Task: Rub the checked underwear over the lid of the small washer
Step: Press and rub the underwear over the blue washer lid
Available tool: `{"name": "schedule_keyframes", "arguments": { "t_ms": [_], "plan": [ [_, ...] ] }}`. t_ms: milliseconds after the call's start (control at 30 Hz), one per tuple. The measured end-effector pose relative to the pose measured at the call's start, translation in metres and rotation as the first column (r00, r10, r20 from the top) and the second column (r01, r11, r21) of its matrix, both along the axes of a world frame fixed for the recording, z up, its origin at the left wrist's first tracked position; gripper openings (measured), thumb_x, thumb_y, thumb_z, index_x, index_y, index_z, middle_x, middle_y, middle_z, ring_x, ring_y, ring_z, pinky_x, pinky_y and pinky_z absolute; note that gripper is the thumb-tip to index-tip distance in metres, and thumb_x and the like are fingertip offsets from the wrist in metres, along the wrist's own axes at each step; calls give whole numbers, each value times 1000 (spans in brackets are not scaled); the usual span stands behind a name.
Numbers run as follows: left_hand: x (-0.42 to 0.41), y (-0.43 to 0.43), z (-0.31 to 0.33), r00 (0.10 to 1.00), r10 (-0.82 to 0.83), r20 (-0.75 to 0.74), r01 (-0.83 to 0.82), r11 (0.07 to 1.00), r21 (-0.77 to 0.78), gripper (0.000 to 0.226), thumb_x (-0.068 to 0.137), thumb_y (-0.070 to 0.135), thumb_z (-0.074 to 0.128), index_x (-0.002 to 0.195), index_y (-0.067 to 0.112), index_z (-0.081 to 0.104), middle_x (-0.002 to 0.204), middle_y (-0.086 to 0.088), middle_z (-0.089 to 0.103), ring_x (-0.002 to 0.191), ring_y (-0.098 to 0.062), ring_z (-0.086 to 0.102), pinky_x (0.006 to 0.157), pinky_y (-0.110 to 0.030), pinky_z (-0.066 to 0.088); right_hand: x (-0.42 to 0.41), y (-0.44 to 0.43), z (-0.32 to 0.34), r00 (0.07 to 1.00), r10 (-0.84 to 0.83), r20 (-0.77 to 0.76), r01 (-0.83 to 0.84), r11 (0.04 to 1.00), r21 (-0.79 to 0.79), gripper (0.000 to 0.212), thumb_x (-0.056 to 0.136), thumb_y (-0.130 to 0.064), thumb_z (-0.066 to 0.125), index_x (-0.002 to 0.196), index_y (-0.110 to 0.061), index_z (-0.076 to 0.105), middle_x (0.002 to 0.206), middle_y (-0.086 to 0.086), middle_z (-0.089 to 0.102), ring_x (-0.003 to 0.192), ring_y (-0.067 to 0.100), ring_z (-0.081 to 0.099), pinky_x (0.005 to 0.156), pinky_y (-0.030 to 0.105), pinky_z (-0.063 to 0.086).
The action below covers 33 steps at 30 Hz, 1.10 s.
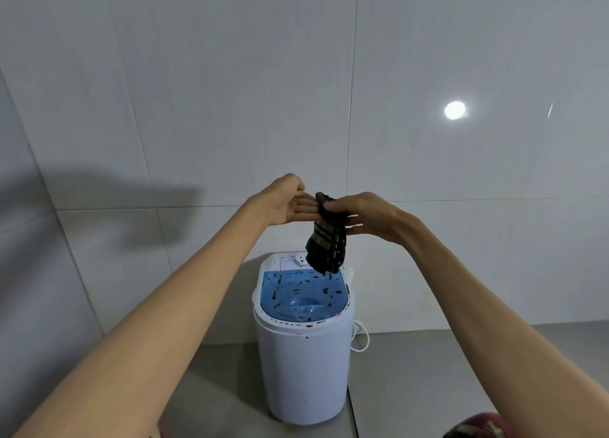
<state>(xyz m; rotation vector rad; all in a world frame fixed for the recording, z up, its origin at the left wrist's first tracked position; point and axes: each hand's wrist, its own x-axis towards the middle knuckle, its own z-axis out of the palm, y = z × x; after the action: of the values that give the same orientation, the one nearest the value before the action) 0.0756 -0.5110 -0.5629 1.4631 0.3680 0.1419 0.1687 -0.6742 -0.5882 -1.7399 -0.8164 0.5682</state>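
A dark checked underwear (326, 245) hangs bunched in the air above the small white washer (304, 365). My right hand (364, 215) pinches its top edge. My left hand (291, 203) touches the same top edge with flat fingers from the left. The washer's blue see-through lid (303, 294) is closed and speckled with dark brown smears. The cloth's lower end dangles just over the back of the lid, near the white control dial (300, 259).
The washer stands on a grey floor in a corner of pale tiled walls (197, 108). A white cord (360, 337) loops behind it on the right. A reddish patterned cloth (478, 426) shows at the bottom right edge.
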Motion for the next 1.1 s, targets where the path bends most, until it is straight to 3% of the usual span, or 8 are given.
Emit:
{"name": "schedule_keyframes", "arguments": {
  "t_ms": [133,300,467,567,733,900,1033,1100],
  "plan": [
    [-7,8,-9,993,-111,-50,111,994,-2,56,92,14,27,143,-9,33,118,-22,69,96,-36,72,77,-39,62,1,4,-10,985,-110,130,111,994,-1,29,85,-3,64,114,-6,68,99,10,72,96,23,68,79,30,58],
    [-1,10,-35,999,40,18,-44,968,247,37,95,14,43,126,1,59,106,-5,75,104,-20,68,80,-31,58,6,11,-19,945,-221,239,221,975,29,23,88,-7,52,99,-6,73,83,6,67,75,16,59,71,29,52],
    [12,22,-63,994,93,53,-107,891,440,63,81,38,77,134,19,50,122,1,59,116,-16,55,91,-32,50,12,9,-28,985,-158,76,155,987,43,17,84,-11,49,82,2,59,81,8,47,75,19,43,65,30,43],
    [15,25,-77,993,77,92,-107,913,394,41,80,31,80,116,16,68,113,0,70,110,-15,64,96,-35,52,12,8,-39,990,-139,-5,139,989,50,13,83,-10,49,74,-10,58,75,4,47,70,17,41,62,28,41],
    [22,17,-86,982,85,171,-161,850,501,27,74,9,84,96,6,69,87,-4,69,79,-15,66,72,-24,56,11,13,-68,951,-256,176,259,966,3,48,86,-3,49,132,-15,56,114,7,65,96,15,63,76,24,50],
    [27,13,-93,990,57,131,-135,673,727,20,74,1,74,81,17,68,85,-1,70,83,-19,65,77,-33,54,5,23,-86,924,-32,381,132,962,-238,83,66,-24,65,145,-25,41,141,5,49,121,26,54,99,36,47],
    [21,16,-98,994,5,106,-72,763,642,25,68,1,85,88,5,70,79,-1,68,75,-15,64,70,-24,52,5,33,-101,879,-52,475,185,954,-236,24,77,-23,71,99,-17,63,85,1,64,82,22,60,69,31,48],
    [17,18,-105,996,7,84,-55,807,588,30,70,1,85,96,0,70,81,-3,67,73,-12,64,64,-16,52,5,34,-109,875,-48,481,180,956,-231,17,80,-24,70,90,-12,64,77,3,62,76,23,58,66,32,44]
  ]
}}
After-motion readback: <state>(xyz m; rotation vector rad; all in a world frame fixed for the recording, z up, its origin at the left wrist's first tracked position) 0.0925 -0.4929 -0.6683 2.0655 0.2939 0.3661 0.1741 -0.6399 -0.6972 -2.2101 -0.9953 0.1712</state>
